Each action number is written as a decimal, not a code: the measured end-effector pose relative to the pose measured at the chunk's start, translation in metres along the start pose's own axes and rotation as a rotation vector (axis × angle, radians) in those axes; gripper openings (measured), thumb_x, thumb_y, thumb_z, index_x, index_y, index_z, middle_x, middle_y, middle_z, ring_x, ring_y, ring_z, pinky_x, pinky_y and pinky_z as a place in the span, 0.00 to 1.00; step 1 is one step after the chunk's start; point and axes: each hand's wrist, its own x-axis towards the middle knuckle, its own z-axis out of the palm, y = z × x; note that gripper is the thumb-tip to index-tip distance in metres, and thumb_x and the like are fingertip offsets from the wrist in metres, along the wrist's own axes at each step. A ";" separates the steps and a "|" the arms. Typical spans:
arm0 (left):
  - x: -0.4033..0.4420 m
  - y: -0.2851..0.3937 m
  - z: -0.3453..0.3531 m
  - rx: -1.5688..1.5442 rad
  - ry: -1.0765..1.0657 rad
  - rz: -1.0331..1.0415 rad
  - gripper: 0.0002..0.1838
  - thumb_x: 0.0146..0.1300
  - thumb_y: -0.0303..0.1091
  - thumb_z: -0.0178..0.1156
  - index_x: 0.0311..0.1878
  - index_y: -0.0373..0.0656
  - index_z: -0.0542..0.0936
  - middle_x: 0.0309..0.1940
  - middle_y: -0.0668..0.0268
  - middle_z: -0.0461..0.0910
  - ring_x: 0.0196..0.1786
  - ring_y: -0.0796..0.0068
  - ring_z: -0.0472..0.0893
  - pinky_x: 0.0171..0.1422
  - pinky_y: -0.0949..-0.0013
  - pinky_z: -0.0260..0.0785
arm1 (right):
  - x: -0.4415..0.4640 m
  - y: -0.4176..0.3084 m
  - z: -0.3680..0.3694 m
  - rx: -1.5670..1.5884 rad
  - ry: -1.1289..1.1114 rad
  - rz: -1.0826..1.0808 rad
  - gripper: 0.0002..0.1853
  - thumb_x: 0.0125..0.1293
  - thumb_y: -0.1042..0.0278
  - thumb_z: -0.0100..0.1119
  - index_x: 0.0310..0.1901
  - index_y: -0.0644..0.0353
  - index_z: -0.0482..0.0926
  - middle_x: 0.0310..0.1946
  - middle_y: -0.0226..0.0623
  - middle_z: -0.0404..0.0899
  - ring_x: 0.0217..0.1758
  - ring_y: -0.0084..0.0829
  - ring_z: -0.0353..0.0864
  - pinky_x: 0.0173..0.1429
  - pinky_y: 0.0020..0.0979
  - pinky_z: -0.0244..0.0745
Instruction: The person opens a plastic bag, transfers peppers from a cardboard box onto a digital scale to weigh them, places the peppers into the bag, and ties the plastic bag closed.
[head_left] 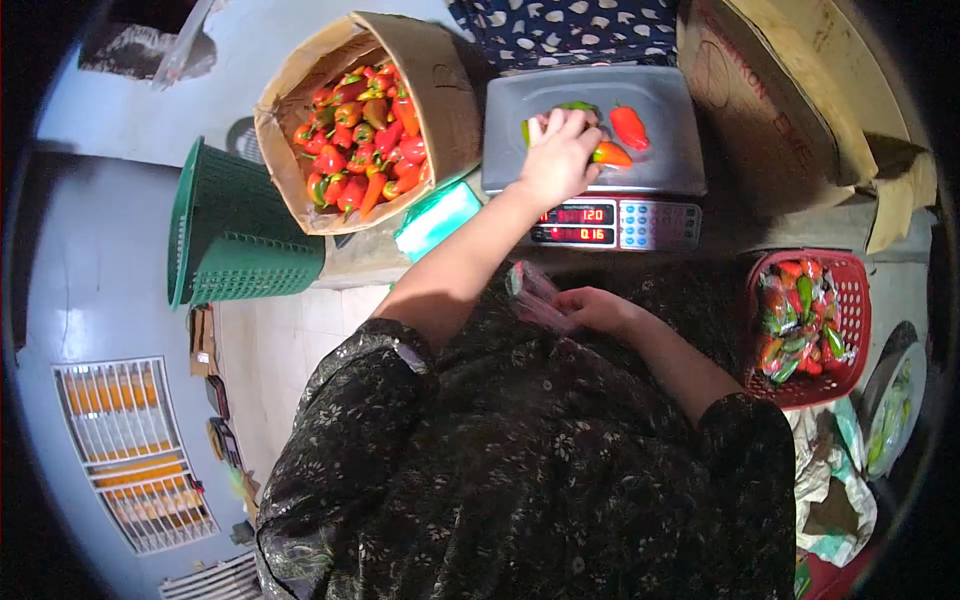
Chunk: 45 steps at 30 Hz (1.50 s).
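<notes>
My left hand (560,158) is over the grey tray (655,88) of a digital scale, its fingers curled down on peppers there. An orange-red pepper (611,155) lies against it, and parts of green ones show beyond the fingers. A red pepper (629,128) lies apart on the right of the tray. Red digits glow on the scale's display (580,225). Lower down, in front of my body, my right hand (598,309) pinches a clear plastic bag (538,296).
A cardboard box (440,100) of red peppers stands left of the scale, beside a green basket (250,245). At right are a red basket (858,300) with bagged peppers, a cardboard carton (745,110) and a plate (908,390) with green items.
</notes>
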 end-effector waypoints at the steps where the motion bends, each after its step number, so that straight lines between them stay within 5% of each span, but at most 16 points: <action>1: -0.002 0.001 0.001 -0.005 -0.045 -0.038 0.25 0.45 0.41 0.66 0.50 0.51 0.76 0.53 0.66 0.68 0.55 0.62 0.65 0.54 0.55 0.53 | 0.001 0.004 0.000 -0.004 0.008 -0.016 0.23 0.50 0.77 0.57 0.52 0.65 0.75 0.43 0.32 0.78 0.45 0.21 0.74 0.54 0.26 0.66; 5: -0.009 0.003 -0.011 -0.114 0.037 -0.162 0.30 0.46 0.42 0.66 0.56 0.51 0.71 0.55 0.63 0.66 0.58 0.61 0.64 0.58 0.54 0.52 | 0.015 0.021 -0.005 0.003 0.058 -0.024 0.22 0.50 0.78 0.56 0.51 0.66 0.75 0.41 0.30 0.79 0.42 0.20 0.74 0.51 0.24 0.68; 9: -0.031 0.008 -0.045 -0.355 0.145 -0.122 0.15 0.51 0.34 0.62 0.44 0.48 0.77 0.46 0.63 0.73 0.51 0.61 0.68 0.55 0.61 0.56 | 0.018 0.024 -0.006 0.006 0.157 -0.049 0.21 0.49 0.79 0.57 0.49 0.66 0.76 0.39 0.28 0.79 0.39 0.19 0.74 0.47 0.23 0.69; 14: -0.106 0.028 -0.049 -0.501 -0.329 -0.041 0.06 0.49 0.32 0.62 0.32 0.47 0.80 0.52 0.61 0.72 0.56 0.58 0.68 0.61 0.57 0.58 | 0.015 0.018 -0.006 -0.098 0.297 -0.208 0.17 0.50 0.80 0.56 0.45 0.61 0.80 0.37 0.28 0.79 0.39 0.21 0.75 0.47 0.25 0.70; 18: -0.153 0.019 -0.025 -0.378 -0.462 -0.055 0.10 0.48 0.33 0.63 0.36 0.52 0.82 0.52 0.58 0.72 0.55 0.57 0.72 0.58 0.57 0.64 | 0.015 0.018 -0.006 -0.221 0.383 -0.262 0.16 0.51 0.80 0.56 0.43 0.58 0.81 0.36 0.34 0.80 0.40 0.27 0.78 0.48 0.27 0.71; 21: -0.164 0.023 -0.022 -0.225 -0.855 -0.310 0.17 0.46 0.34 0.64 0.43 0.51 0.79 0.49 0.56 0.73 0.49 0.55 0.77 0.51 0.57 0.70 | 0.015 0.020 -0.007 -0.338 0.434 -0.378 0.12 0.53 0.75 0.60 0.41 0.60 0.82 0.35 0.36 0.81 0.40 0.26 0.79 0.45 0.28 0.73; 27: -0.162 0.028 -0.025 -0.068 -0.907 -0.345 0.34 0.45 0.35 0.64 0.59 0.47 0.66 0.48 0.54 0.71 0.48 0.56 0.78 0.46 0.56 0.72 | 0.012 0.016 -0.003 -0.424 0.630 -0.342 0.14 0.51 0.77 0.58 0.42 0.57 0.81 0.38 0.40 0.78 0.43 0.38 0.79 0.49 0.32 0.72; 30: -0.160 0.033 -0.025 -0.091 -0.909 -0.380 0.34 0.45 0.36 0.64 0.58 0.46 0.65 0.50 0.53 0.70 0.48 0.55 0.78 0.47 0.55 0.72 | 0.014 0.023 -0.006 -0.509 0.640 -0.397 0.17 0.49 0.78 0.56 0.44 0.55 0.80 0.39 0.42 0.77 0.45 0.40 0.77 0.51 0.33 0.71; 36: -0.162 0.029 -0.022 -0.232 -0.963 -0.344 0.33 0.45 0.35 0.63 0.58 0.46 0.67 0.53 0.52 0.69 0.52 0.50 0.74 0.56 0.54 0.67 | 0.012 0.029 -0.015 -0.589 0.408 -0.138 0.26 0.42 0.84 0.52 0.48 0.57 0.78 0.41 0.42 0.75 0.46 0.38 0.77 0.52 0.32 0.72; 39: -0.163 0.030 -0.026 -0.279 -0.887 -0.211 0.28 0.47 0.34 0.63 0.56 0.50 0.72 0.53 0.54 0.69 0.54 0.52 0.72 0.59 0.56 0.66 | 0.014 0.029 -0.013 -0.541 0.436 -0.085 0.24 0.42 0.84 0.53 0.46 0.58 0.79 0.42 0.42 0.74 0.46 0.38 0.76 0.53 0.33 0.71; 42: -0.165 0.006 -0.011 -0.503 -0.526 -0.027 0.21 0.47 0.31 0.65 0.48 0.52 0.78 0.49 0.56 0.71 0.56 0.57 0.69 0.58 0.59 0.65 | 0.015 0.032 -0.016 -0.597 0.546 -0.178 0.22 0.42 0.83 0.55 0.44 0.59 0.79 0.45 0.42 0.73 0.51 0.39 0.74 0.56 0.34 0.69; 45: -0.131 -0.004 -0.025 -0.596 -0.307 -0.244 0.18 0.50 0.30 0.64 0.47 0.45 0.77 0.47 0.55 0.71 0.52 0.55 0.72 0.57 0.59 0.66 | 0.016 0.035 -0.015 -0.553 0.670 -0.293 0.22 0.42 0.82 0.56 0.44 0.59 0.79 0.50 0.41 0.71 0.55 0.39 0.71 0.59 0.32 0.67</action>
